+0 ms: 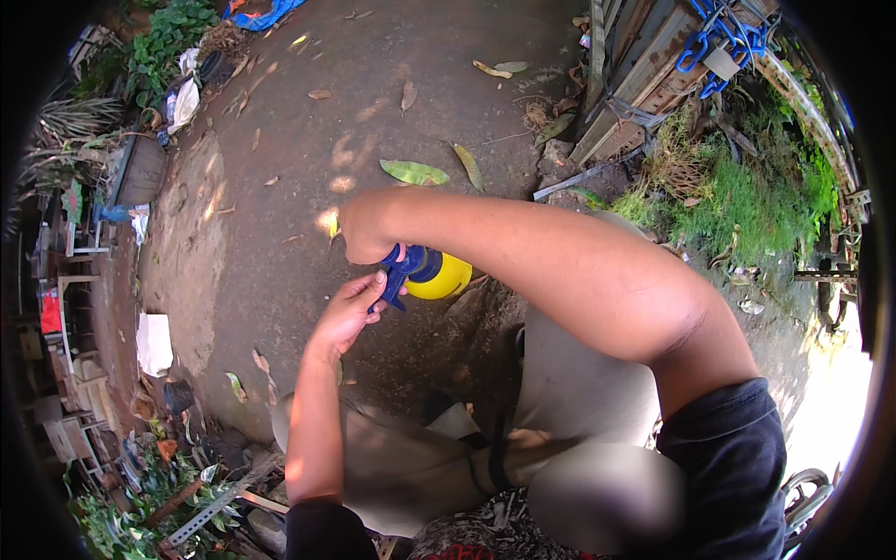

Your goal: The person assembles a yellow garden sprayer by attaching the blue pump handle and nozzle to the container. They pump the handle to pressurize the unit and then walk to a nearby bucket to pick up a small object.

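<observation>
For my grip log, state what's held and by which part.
Yellow spray bottle, by its blue spray head: left hand grips it; right hand is there too, grip mostly hidden.

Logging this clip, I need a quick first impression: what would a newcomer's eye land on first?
Most likely the bright yellow bottle near the middle, with its dark blue spray head between the left hand and the right hand. Next, the blue chain with a padlock by the wooden boards at upper right. Then the green-yellow leaf on the dark ground, just beyond the hands.
</observation>
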Action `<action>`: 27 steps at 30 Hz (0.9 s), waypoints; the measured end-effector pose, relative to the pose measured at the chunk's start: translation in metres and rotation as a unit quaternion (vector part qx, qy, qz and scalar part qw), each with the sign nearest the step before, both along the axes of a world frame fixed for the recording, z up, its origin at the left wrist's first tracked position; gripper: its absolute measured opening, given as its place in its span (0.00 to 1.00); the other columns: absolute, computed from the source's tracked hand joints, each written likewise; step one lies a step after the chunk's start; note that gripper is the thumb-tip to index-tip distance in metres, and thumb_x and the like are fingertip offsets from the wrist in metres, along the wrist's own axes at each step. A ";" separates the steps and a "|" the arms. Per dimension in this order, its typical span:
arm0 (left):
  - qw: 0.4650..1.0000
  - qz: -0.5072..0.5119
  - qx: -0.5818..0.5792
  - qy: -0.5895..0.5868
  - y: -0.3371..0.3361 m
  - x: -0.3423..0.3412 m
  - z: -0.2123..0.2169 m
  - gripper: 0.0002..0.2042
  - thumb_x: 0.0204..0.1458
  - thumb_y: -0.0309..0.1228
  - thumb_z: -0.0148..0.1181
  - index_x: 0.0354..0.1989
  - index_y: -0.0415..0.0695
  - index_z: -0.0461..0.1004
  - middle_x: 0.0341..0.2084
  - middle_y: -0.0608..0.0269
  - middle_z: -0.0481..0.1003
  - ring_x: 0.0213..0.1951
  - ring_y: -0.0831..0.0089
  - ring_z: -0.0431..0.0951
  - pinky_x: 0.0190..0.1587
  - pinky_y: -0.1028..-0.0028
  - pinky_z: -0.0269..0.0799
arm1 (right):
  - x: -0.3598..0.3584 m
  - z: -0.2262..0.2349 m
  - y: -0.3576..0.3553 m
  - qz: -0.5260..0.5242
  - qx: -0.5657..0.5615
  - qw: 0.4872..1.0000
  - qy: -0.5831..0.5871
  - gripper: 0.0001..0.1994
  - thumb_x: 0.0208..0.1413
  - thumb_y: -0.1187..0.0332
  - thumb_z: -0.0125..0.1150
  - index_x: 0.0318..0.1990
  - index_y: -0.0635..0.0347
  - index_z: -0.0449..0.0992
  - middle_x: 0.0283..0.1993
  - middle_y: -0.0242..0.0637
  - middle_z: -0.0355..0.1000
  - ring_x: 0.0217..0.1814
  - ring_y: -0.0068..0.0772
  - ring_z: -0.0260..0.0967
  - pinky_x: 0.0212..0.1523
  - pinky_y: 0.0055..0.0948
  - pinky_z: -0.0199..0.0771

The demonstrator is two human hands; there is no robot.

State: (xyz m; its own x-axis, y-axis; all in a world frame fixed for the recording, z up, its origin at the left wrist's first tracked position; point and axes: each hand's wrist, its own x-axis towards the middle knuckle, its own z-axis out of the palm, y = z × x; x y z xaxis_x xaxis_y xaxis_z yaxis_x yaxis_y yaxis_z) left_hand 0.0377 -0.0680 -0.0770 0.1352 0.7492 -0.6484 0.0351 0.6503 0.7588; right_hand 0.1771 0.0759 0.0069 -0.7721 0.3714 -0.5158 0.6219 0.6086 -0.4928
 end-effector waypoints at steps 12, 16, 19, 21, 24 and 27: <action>0.995 -0.065 0.029 0.076 0.002 0.006 0.009 0.15 0.67 0.41 0.57 0.52 0.45 0.80 0.37 0.77 0.80 0.28 0.88 0.59 0.29 0.84 0.54 | 0.003 0.000 -0.005 -0.050 0.018 0.999 0.015 0.17 0.50 0.69 0.56 0.44 0.68 0.84 0.46 0.56 0.81 0.50 0.52 0.81 0.49 0.45 0.79; 0.995 -0.027 -0.006 0.097 0.001 0.012 0.014 0.15 0.64 0.42 0.60 0.51 0.46 0.81 0.36 0.76 0.81 0.28 0.88 0.61 0.30 0.84 0.56 | 0.007 0.007 -0.010 -0.040 0.020 0.999 0.018 0.16 0.49 0.70 0.57 0.42 0.67 0.85 0.45 0.55 0.81 0.49 0.51 0.81 0.47 0.45 0.79; 0.993 -0.014 -0.020 0.116 0.001 0.013 0.012 0.16 0.62 0.44 0.62 0.50 0.48 0.81 0.36 0.76 0.81 0.29 0.88 0.62 0.31 0.83 0.57 | 0.008 0.014 -0.012 -0.035 0.017 0.999 0.000 0.16 0.50 0.72 0.58 0.45 0.65 0.85 0.47 0.51 0.81 0.50 0.45 0.82 0.47 0.44 0.80; 0.993 0.014 -0.011 0.117 -0.002 0.017 0.009 0.15 0.62 0.44 0.62 0.49 0.48 0.82 0.36 0.76 0.81 0.30 0.88 0.62 0.31 0.83 0.57 | 0.008 0.018 -0.013 -0.036 0.025 0.999 -0.005 0.17 0.50 0.73 0.59 0.47 0.63 0.85 0.49 0.49 0.82 0.51 0.42 0.82 0.48 0.44 0.81; 0.993 0.033 -0.010 0.112 -0.002 0.019 0.008 0.15 0.61 0.43 0.62 0.49 0.49 0.82 0.36 0.77 0.81 0.30 0.88 0.63 0.32 0.82 0.58 | 0.010 0.016 -0.013 -0.046 0.033 0.998 0.002 0.17 0.50 0.72 0.59 0.47 0.63 0.85 0.49 0.49 0.81 0.52 0.43 0.81 0.49 0.44 0.80; 0.992 0.046 -0.019 0.112 -0.003 0.020 0.006 0.15 0.61 0.43 0.62 0.50 0.49 0.82 0.35 0.76 0.81 0.31 0.88 0.64 0.33 0.80 0.59 | 0.010 0.013 -0.012 -0.049 0.026 0.998 0.009 0.17 0.50 0.73 0.60 0.47 0.63 0.85 0.49 0.49 0.81 0.53 0.44 0.81 0.49 0.44 0.80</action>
State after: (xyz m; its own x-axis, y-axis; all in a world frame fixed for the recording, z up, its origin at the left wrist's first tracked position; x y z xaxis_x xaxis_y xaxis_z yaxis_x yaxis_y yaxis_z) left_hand 0.0573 -0.0706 -0.0714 -0.0825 0.7258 -0.6829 0.1396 0.6869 0.7132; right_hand 0.1869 0.0640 0.0199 -0.7391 0.4720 -0.4806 0.6717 0.5700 -0.4732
